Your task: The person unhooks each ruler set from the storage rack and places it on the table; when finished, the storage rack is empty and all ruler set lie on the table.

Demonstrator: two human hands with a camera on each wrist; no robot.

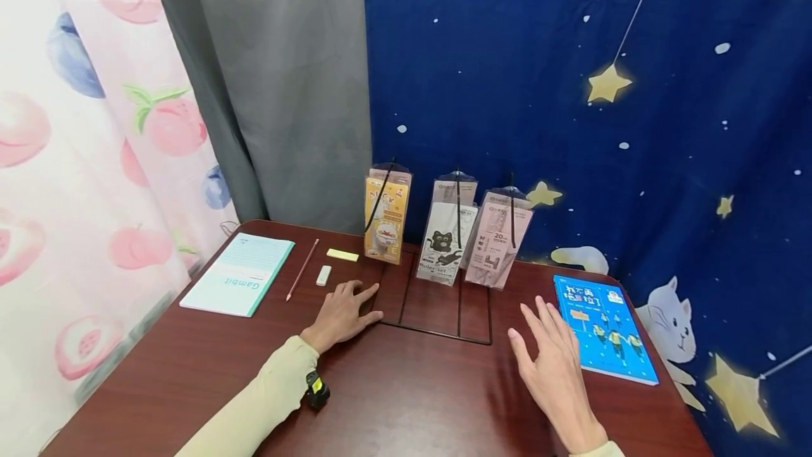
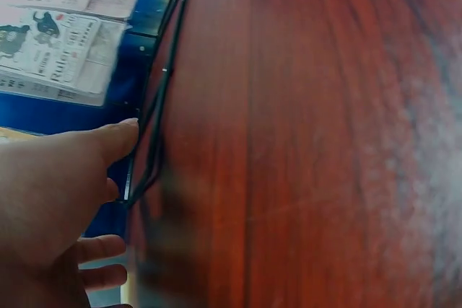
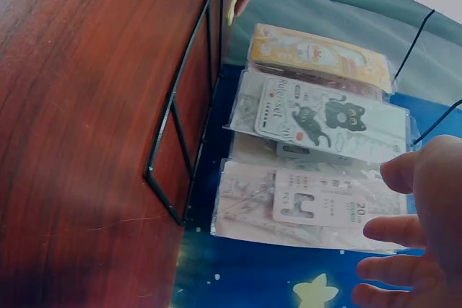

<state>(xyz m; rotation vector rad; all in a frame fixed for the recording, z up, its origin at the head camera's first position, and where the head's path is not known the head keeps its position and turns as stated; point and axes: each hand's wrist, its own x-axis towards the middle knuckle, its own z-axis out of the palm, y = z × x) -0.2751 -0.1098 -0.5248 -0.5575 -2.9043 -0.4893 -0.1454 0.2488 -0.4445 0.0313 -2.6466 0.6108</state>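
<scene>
A black wire display rack (image 1: pixel 438 333) stands on the brown table, its hooks hung with packaged ruler sets. On the left hook is a yellow pack (image 1: pixel 385 224), in the middle a white pack with black cats (image 1: pixel 447 242), and on the right a pink pack (image 1: pixel 500 242). My left hand (image 1: pixel 342 314) is by the rack's front left corner, fingers spread and fingertips right at the wire base. Nothing is in its grasp. To the right of the rack, my right hand (image 1: pixel 553 357) is held with straight, parted fingers and an empty palm.
At the left lie a notebook (image 1: pixel 240 273), a pink pencil (image 1: pixel 302 270), a white eraser (image 1: pixel 323 276) and a yellow strip (image 1: pixel 342 254). A blue book (image 1: pixel 605 330) lies near the right edge. Curtains (image 1: pixel 482 55) hang close behind the table.
</scene>
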